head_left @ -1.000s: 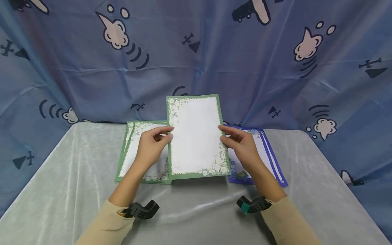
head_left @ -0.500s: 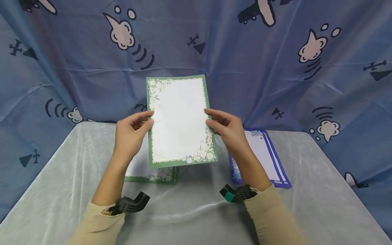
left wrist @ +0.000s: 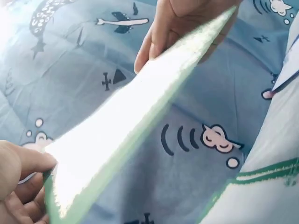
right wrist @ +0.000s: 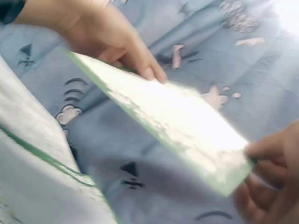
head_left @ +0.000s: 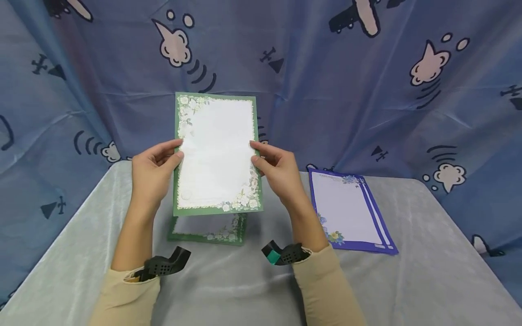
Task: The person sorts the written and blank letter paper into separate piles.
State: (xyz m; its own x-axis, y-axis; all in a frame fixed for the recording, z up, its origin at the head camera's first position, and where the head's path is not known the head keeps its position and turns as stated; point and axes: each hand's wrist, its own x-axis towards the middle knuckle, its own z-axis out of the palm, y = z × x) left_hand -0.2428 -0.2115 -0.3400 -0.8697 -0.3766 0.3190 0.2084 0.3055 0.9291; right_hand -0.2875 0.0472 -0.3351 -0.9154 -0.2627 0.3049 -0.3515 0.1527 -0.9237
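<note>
Between my two hands a sheet of paper (head_left: 216, 154) is held up, white in the middle with a green edge and a white-flower border. My left hand (head_left: 152, 170) pinches its left edge between thumb and fingers; my right hand (head_left: 277, 170) pinches the right edge the same way. Below and behind it on the table lies a stack of similar green-bordered sheets (head_left: 208, 228), mostly hidden by the raised one. In the left wrist view the held paper (left wrist: 126, 116) slants from one hand to the other, and the right wrist view shows this sheet (right wrist: 173, 116) too.
On the right of the grey cloth-covered table (head_left: 253, 290) lie blue-bordered sheets (head_left: 346, 210) with flower corners, slightly fanned. A blue patterned curtain (head_left: 310, 68) hangs behind the table. Black wrist devices sit on the left wrist (head_left: 163, 265) and right wrist (head_left: 285, 253).
Both hands have carried the green-bordered sheet up and to the left, from between the two stacks to above the green stack. The blue-bordered sheets are now fully uncovered by the right arm's shift.
</note>
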